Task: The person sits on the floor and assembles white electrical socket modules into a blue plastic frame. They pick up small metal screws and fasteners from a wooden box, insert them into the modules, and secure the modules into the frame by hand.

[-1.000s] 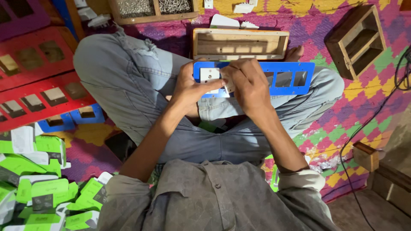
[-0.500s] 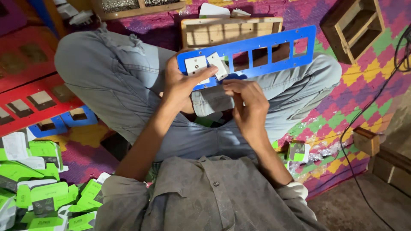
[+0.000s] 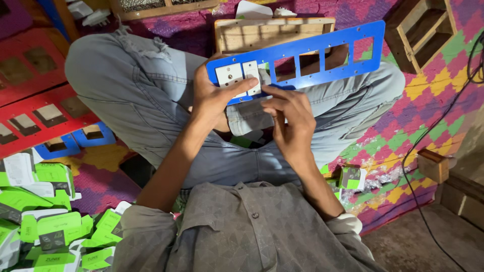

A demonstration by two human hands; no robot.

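Since a second ago the blue panel (image 3: 312, 58) has been lifted off the lap and swung up, its far end now raised toward the upper right, and the right hand (image 3: 288, 123) has dropped away from covering its left end.

Flat, thin and glossy, the panel is a long strip cut with a row of square windows. Its long axis runs from lower left to upper right across the knees, over grey denim. Two white square socket modules (image 3: 239, 74) with small round holes sit side by side in the leftmost windows; the other windows are open.

At that left end the left hand (image 3: 214, 95) has its grip closed on the panel, thumb pressed over the lower edge of the white modules, fingers hidden behind. Just below the panel's edge, the right hand has its fingers curled loosely together, the forefinger tip touching the blue rim; whether it pinches anything I cannot tell.

Behind the panel lies a raw wooden frame (image 3: 275, 32) on a bright patterned woven mat (image 3: 428, 108). Red panels (image 3: 40, 111) and green-and-white cartons (image 3: 45, 221) lie at the left.
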